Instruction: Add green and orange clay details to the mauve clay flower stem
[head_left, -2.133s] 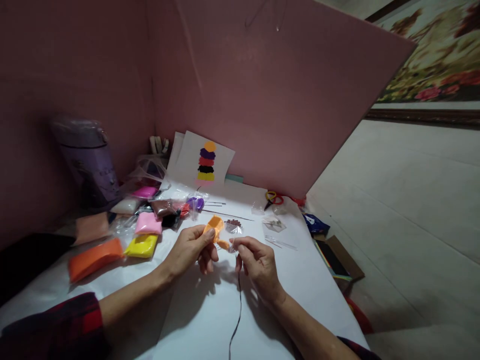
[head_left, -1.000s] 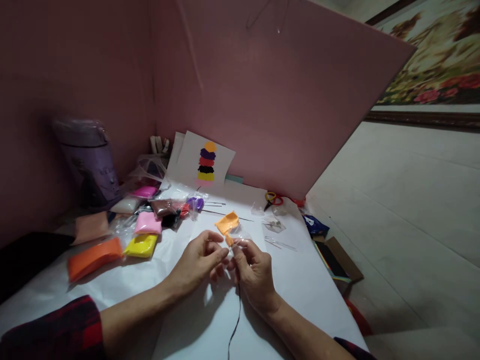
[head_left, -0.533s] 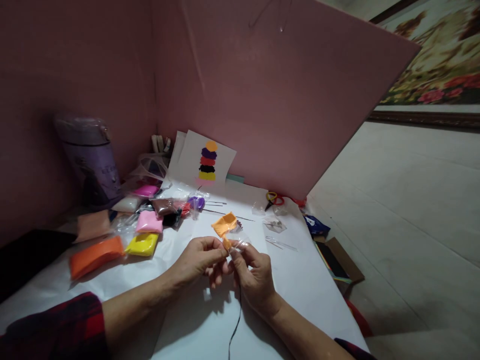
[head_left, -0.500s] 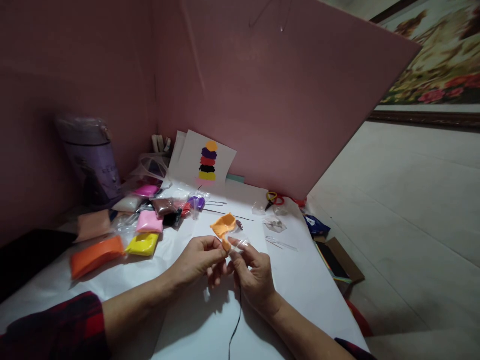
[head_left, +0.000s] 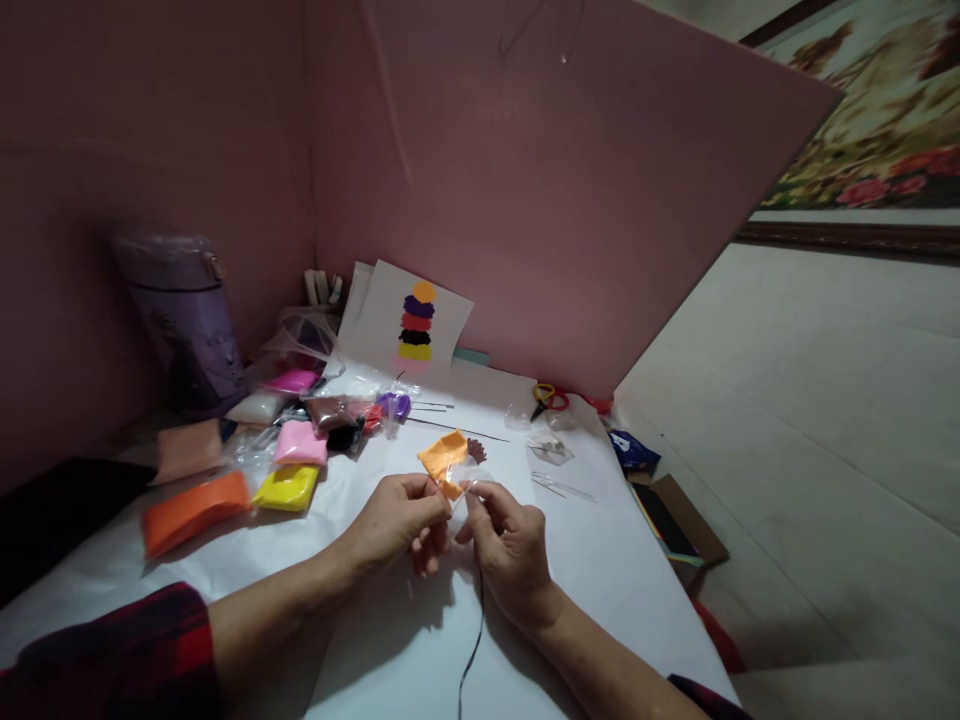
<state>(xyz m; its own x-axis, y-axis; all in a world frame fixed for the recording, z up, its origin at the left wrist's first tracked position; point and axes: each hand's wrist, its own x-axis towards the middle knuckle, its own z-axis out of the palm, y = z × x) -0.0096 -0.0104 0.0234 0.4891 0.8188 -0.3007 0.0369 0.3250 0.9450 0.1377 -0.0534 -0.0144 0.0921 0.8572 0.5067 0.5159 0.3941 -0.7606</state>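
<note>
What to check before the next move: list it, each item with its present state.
1. Left hand gripping the clear wrapper: ok, fingertips pinched at its lower end.
2. Right hand at the wrapper too: ok, fingertips at its edge.
3. Brown scalloped piece fully visible: not ok, partly hidden behind the orange clay and wrapper.
4. Sheet with stacked colour patches readable: ok, propped up behind the work.
5. Dark strand free of the right hand: cannot tell, its upper end is hidden.
6. Scissors away from both hands: ok, lying farther back.
</note>
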